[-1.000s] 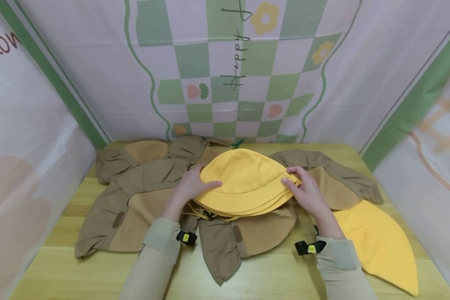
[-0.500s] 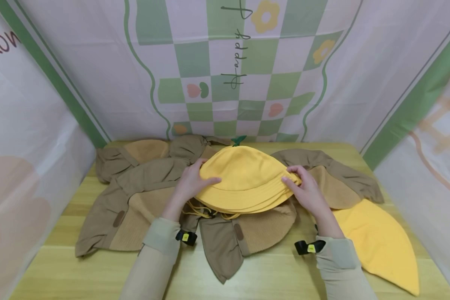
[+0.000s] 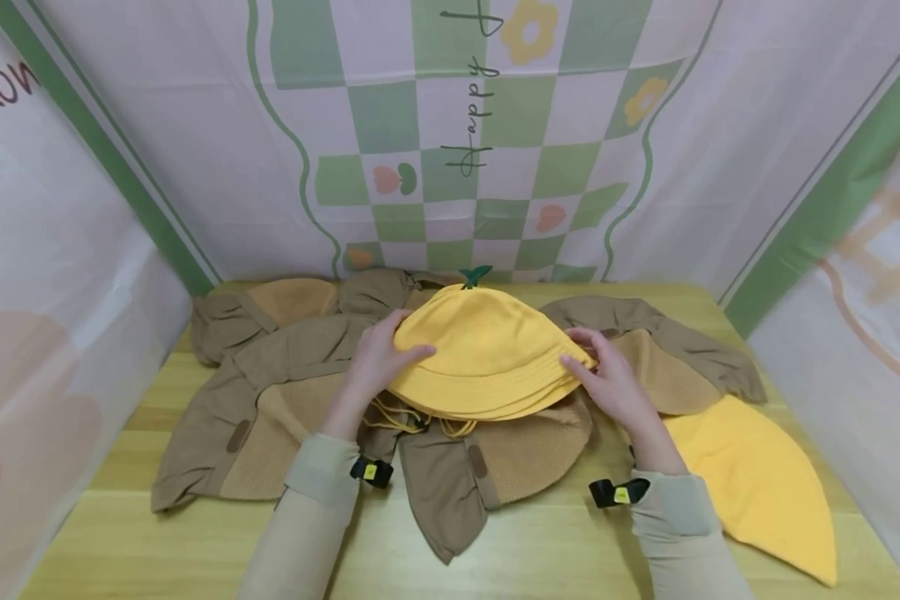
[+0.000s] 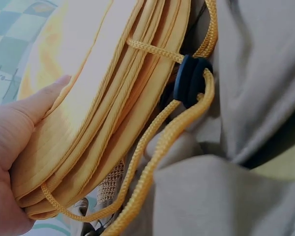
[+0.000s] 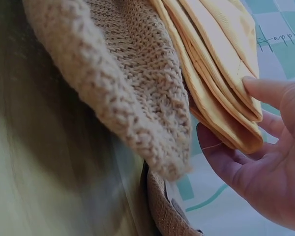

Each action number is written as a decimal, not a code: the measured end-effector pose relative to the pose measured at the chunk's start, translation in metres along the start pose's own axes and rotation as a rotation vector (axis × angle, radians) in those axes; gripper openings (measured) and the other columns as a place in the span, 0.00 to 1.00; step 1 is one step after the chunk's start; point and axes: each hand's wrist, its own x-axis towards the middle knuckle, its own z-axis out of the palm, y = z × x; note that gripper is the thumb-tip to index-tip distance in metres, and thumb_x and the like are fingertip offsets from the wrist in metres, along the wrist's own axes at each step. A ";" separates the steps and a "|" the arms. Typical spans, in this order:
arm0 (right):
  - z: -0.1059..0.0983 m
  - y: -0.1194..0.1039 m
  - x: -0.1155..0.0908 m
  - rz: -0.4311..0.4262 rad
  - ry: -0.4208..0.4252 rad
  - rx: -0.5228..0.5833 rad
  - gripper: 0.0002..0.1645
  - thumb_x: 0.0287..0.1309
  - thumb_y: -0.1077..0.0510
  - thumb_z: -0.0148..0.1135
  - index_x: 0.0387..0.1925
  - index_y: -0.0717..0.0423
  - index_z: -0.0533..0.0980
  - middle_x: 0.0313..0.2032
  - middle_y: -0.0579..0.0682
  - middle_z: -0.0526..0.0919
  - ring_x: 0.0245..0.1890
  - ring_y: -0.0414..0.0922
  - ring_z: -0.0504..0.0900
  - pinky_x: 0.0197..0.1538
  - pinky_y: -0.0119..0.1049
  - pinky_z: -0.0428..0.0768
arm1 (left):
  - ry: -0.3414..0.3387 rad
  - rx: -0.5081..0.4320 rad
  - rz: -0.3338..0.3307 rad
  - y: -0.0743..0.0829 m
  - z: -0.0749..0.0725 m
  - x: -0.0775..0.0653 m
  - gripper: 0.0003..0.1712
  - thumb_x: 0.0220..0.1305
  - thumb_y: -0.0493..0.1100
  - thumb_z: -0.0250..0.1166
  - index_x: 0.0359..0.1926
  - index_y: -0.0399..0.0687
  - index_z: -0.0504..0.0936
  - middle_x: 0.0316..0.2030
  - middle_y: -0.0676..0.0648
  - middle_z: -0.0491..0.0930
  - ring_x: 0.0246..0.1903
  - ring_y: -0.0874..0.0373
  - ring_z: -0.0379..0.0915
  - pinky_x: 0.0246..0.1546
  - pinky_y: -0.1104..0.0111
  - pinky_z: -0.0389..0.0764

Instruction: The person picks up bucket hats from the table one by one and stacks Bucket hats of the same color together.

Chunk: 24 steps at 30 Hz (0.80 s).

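A stack of yellow bucket hats (image 3: 487, 350) with a green sprout (image 3: 476, 276) on top is held between both hands at the middle of the table. My left hand (image 3: 378, 358) grips the left end, its thumb lying on the top brim in the left wrist view. At the right end, my right hand (image 3: 613, 379) pinches the layered brims (image 5: 221, 78), thumb above and fingers behind. Yellow drawstrings (image 4: 152, 147) with a dark cord stopper (image 4: 191, 81) hang below the stack. Just under it lies a brown-and-tan hat (image 3: 532, 458) with a knitted part.
Several brown-and-tan hats lie at the left (image 3: 292, 433), and another brown-and-tan hat (image 3: 660, 358) lies at the back right. A separate yellow hat (image 3: 765, 483) is flat near the right edge of the wooden table (image 3: 555, 554). Printed curtains (image 3: 450, 125) enclose the table.
Both hands and the yellow stack have shifted slightly up and left. The stack's top has tilted so that the green sprout shows more fully.
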 end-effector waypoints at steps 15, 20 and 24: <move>-0.012 0.001 -0.014 -0.099 -0.054 -0.112 0.34 0.70 0.58 0.60 0.71 0.66 0.62 0.63 0.68 0.71 0.54 0.62 0.80 0.53 0.52 0.83 | 0.043 0.045 0.005 0.001 0.002 -0.001 0.38 0.58 0.61 0.71 0.65 0.50 0.74 0.60 0.44 0.79 0.58 0.42 0.76 0.57 0.49 0.77; -0.025 0.000 -0.023 -0.085 -0.118 -0.098 0.34 0.71 0.57 0.58 0.72 0.65 0.61 0.65 0.68 0.70 0.57 0.65 0.78 0.56 0.57 0.80 | 0.055 0.048 0.000 0.000 0.003 -0.001 0.38 0.58 0.61 0.71 0.65 0.50 0.74 0.61 0.44 0.79 0.57 0.42 0.76 0.56 0.50 0.77; -0.037 0.002 -0.032 -0.057 -0.143 -0.139 0.32 0.72 0.56 0.57 0.70 0.66 0.63 0.60 0.68 0.75 0.56 0.63 0.79 0.56 0.56 0.79 | 0.060 0.058 0.007 -0.001 0.003 -0.001 0.38 0.58 0.61 0.71 0.65 0.49 0.74 0.61 0.44 0.79 0.57 0.42 0.76 0.57 0.50 0.77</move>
